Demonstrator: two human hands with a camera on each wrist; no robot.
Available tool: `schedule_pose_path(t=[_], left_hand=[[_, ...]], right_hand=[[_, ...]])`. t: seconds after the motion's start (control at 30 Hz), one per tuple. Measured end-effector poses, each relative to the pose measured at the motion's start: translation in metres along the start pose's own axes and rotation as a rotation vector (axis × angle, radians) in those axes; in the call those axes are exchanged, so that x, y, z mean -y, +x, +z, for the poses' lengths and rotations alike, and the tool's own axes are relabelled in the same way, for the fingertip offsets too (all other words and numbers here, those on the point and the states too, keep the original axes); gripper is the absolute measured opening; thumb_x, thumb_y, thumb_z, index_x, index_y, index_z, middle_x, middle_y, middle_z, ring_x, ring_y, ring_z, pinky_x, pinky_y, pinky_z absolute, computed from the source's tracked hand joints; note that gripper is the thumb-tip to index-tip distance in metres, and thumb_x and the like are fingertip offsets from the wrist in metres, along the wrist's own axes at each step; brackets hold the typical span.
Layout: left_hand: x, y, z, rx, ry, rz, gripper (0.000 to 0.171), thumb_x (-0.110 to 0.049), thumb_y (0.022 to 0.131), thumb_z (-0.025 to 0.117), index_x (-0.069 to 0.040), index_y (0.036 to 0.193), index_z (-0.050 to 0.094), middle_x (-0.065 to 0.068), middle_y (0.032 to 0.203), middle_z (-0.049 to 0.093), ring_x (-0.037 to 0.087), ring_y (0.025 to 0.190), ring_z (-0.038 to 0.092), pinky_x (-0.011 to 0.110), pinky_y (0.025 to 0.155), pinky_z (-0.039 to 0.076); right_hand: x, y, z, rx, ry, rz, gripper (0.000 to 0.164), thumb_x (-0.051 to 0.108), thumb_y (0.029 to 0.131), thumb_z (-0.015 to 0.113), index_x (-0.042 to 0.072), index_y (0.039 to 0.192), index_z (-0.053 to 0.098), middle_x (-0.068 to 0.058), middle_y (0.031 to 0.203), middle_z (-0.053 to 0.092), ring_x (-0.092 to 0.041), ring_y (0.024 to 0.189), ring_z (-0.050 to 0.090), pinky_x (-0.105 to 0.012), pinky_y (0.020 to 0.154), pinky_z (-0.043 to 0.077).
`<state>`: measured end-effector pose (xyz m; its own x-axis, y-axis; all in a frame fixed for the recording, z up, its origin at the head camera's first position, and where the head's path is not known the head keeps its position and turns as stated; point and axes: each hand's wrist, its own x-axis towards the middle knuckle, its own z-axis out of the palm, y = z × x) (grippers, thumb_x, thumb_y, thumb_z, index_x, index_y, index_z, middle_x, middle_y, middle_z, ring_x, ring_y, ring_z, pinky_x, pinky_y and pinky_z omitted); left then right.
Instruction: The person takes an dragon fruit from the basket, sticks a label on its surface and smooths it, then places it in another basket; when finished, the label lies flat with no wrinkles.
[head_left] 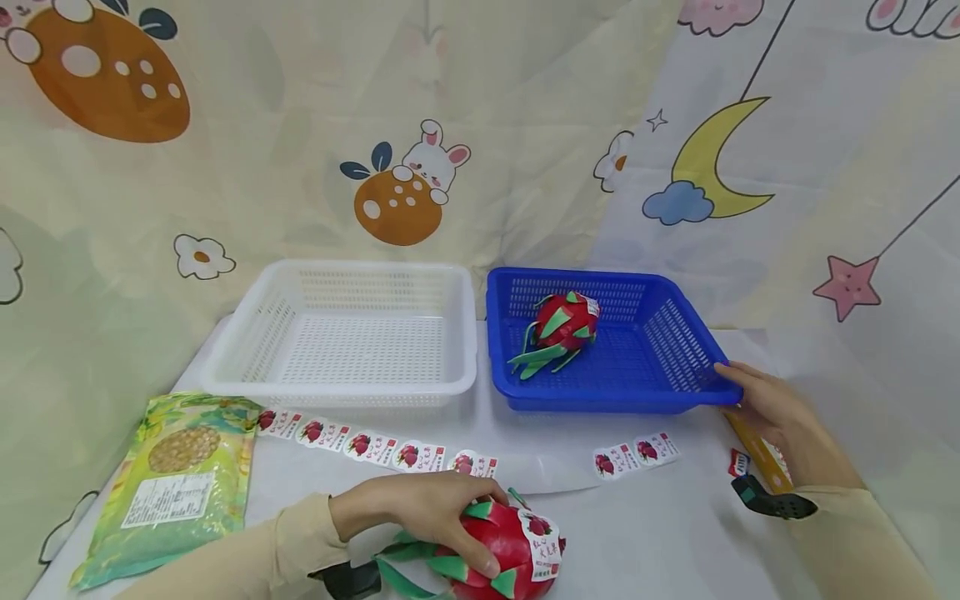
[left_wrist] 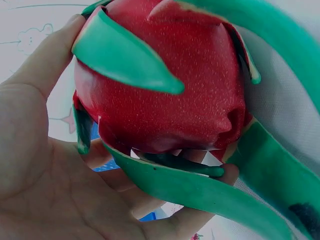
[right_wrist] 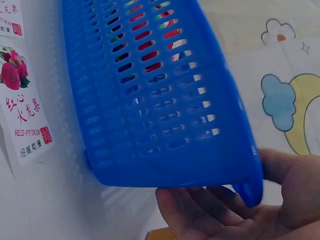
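My left hand (head_left: pixel 431 508) grips a red dragon fruit (head_left: pixel 498 533) with green leaf tips and a white printed label, low at the front of the table. Thumb and fingers curl round its sides in the left wrist view, where the fruit's red skin (left_wrist: pixel 170 75) fills the middle. At the right, my right hand (head_left: pixel 776 417) holds the front right corner of a blue basket (head_left: pixel 600 400) by its rim, thumb above and fingers beneath. Inside that basket, toward its left side, lies another labelled dragon fruit (head_left: pixel 567 321).
A white basket (head_left: pixel 337 389) stands left of the blue one. In front of them runs a strip of dragon fruit stickers (head_left: pixel 408 454), with two stickers (head_left: pixel 636 455) farther right. A green and yellow bag (head_left: pixel 176 483) lies at the left. Something yellow (head_left: pixel 761 454) shows beneath the right wrist.
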<state>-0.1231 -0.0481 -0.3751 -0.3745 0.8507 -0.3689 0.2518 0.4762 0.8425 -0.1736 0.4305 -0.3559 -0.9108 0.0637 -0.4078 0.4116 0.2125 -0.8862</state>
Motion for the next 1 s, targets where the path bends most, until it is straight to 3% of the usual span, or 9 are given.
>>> schedule_pose_path(t=[0.1, 0.2, 0.43, 0.6, 0.67, 0.8, 1.0], left_hand=[[-0.001, 0.001, -0.002, 0.012, 0.011, -0.025, 0.052, -0.035, 0.082, 0.076, -0.022, 0.126, 0.053, -0.015, 0.108, 0.058, 0.000, 0.096, 0.055, 0.019, 0.077, 0.052], [-0.002, 0.002, -0.003, 0.022, 0.008, -0.050, 0.052, -0.036, 0.081, 0.076, -0.023, 0.126, 0.053, -0.015, 0.107, 0.058, 0.001, 0.097, 0.055, 0.020, 0.076, 0.053], [-0.004, 0.004, -0.002, 0.040, -0.071, -0.029, 0.049, -0.029, 0.080, 0.078, -0.024, 0.123, 0.056, -0.013, 0.106, 0.059, 0.003, 0.097, 0.056, 0.021, 0.074, 0.054], [-0.031, 0.006, -0.009, 0.041, -0.028, 0.025, 0.048, -0.032, 0.079, 0.077, -0.028, 0.122, 0.056, -0.015, 0.108, 0.059, 0.001, 0.097, 0.056, 0.021, 0.074, 0.054], [-0.050, 0.010, -0.018, 0.019, 0.010, 0.055, 0.049, -0.033, 0.079, 0.077, -0.028, 0.123, 0.055, -0.014, 0.110, 0.059, 0.001, 0.099, 0.056, 0.020, 0.075, 0.054], [-0.090, 0.024, -0.042, -0.099, 0.124, 0.101, 0.059, -0.038, 0.077, 0.079, -0.027, 0.129, 0.053, -0.009, 0.117, 0.058, 0.005, 0.106, 0.054, 0.021, 0.074, 0.055], [-0.129, 0.069, -0.087, -0.320, 0.281, 0.078, 0.072, -0.051, 0.073, 0.080, -0.027, 0.134, 0.050, -0.003, 0.124, 0.055, 0.013, 0.112, 0.051, 0.025, 0.077, 0.054]], right_hand=[[-0.002, 0.005, 0.000, 0.038, 0.068, 0.007, 0.093, 0.041, 0.098, 0.052, 0.002, 0.152, -0.012, -0.028, 0.156, 0.001, -0.003, 0.094, 0.059, -0.040, 0.102, 0.047], [-0.001, 0.007, 0.001, 0.042, 0.076, 0.012, 0.092, 0.038, 0.099, 0.052, 0.002, 0.152, -0.014, -0.028, 0.156, 0.002, 0.001, 0.086, 0.060, -0.039, 0.098, 0.051], [-0.003, 0.006, 0.003, 0.043, 0.108, 0.017, 0.090, 0.035, 0.099, 0.052, 0.003, 0.152, -0.013, -0.026, 0.154, 0.008, -0.001, 0.088, 0.059, -0.049, 0.111, 0.028], [-0.004, 0.005, 0.003, 0.036, 0.108, 0.008, 0.089, 0.035, 0.099, 0.052, 0.001, 0.152, -0.011, -0.027, 0.153, 0.008, -0.001, 0.089, 0.059, -0.049, 0.111, 0.027], [-0.004, 0.005, 0.003, 0.026, 0.108, 0.008, 0.090, 0.037, 0.099, 0.052, 0.001, 0.153, -0.010, -0.026, 0.153, 0.009, -0.001, 0.088, 0.059, -0.049, 0.111, 0.026], [-0.004, 0.004, 0.005, 0.019, 0.102, 0.012, 0.091, 0.039, 0.098, 0.052, 0.002, 0.153, -0.010, -0.026, 0.154, 0.007, 0.000, 0.088, 0.059, -0.048, 0.111, 0.026], [-0.005, 0.003, 0.008, -0.005, 0.095, 0.042, 0.091, 0.041, 0.098, 0.051, 0.005, 0.153, -0.011, -0.026, 0.158, 0.001, -0.008, 0.097, 0.056, -0.048, 0.113, 0.025]])
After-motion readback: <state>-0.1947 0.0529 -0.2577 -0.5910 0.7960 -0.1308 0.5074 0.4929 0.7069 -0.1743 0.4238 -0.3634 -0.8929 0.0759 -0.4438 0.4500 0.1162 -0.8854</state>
